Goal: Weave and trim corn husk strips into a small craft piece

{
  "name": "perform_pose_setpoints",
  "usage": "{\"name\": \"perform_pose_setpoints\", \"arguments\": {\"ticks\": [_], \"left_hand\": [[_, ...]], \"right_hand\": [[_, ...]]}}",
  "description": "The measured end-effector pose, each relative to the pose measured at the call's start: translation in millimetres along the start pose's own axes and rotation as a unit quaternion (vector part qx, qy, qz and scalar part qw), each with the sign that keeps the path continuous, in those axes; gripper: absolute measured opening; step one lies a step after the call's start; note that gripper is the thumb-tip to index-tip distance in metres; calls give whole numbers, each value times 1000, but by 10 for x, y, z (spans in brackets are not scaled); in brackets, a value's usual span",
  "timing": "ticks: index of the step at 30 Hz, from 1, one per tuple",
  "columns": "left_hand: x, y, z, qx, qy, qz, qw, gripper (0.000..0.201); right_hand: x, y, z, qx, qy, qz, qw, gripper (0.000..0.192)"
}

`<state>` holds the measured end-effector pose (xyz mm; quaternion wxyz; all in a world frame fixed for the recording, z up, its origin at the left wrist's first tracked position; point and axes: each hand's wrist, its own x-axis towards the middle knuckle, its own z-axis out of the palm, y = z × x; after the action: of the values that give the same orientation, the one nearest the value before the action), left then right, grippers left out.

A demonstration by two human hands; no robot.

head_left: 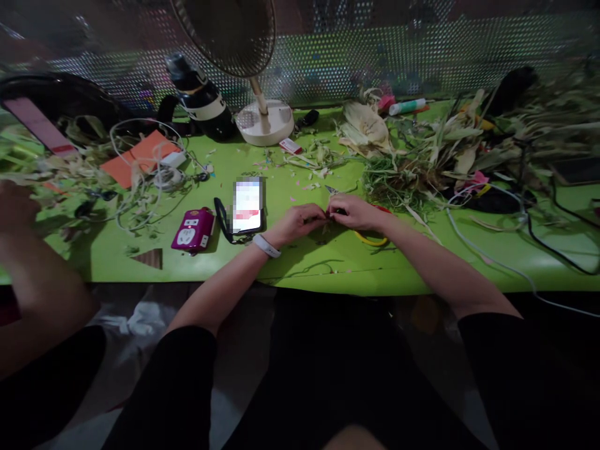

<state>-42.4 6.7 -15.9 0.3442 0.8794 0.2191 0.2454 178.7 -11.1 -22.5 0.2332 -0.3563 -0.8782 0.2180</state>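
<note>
My left hand (302,223), with a pale band on the wrist, is closed in a pinch. Its fingertips meet those of my right hand (352,211), also pinched closed, just above the green table (300,275). Between them shows a tiny dark reddish bit, too small to name. Beneath my right hand lie scissors with yellow and red handles (375,240); their pointed blade tip (330,189) sticks out beyond the knuckles. A lit phone (247,203) lies left of my left hand, beside a dark folded object (224,219) and a purple case with white socket shapes (193,231).
Dried husks and green fibres (412,178) are heaped at the right, near a pale cable (469,240). A fan (265,128) and a dark bottle (206,106) stand at the back. Another person's arm (37,275) rests at the left, near orange paper (140,159).
</note>
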Motion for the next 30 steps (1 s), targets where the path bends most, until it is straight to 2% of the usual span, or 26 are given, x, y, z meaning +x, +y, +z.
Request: {"name": "perform_pose_setpoints", "arguments": {"ticks": [6,11,15,25,28,30], "left_hand": [[77,-91,69,-159,-7,-138,977,32],[118,-138,49,-214,4,-190,958,40],[120,-122,55,-226,10,-183,957,41],[29,-15,-45,-260,-41,-142,954,41],[-9,-13,-143,-209,-54,-127,968,39],[-19,-20,-207,-118,-39,-112,986,36]], "right_hand": [[-4,-4,-22,-1,-9,10,1000,14],[-27,6,-54,32,-24,16,999,19],[-29,11,-57,33,-27,20,999,19],[-36,-35,-75,17,-16,29,999,18],[-36,-34,-71,26,-15,25,999,17],[-34,-24,-63,32,-12,21,999,17]]}}
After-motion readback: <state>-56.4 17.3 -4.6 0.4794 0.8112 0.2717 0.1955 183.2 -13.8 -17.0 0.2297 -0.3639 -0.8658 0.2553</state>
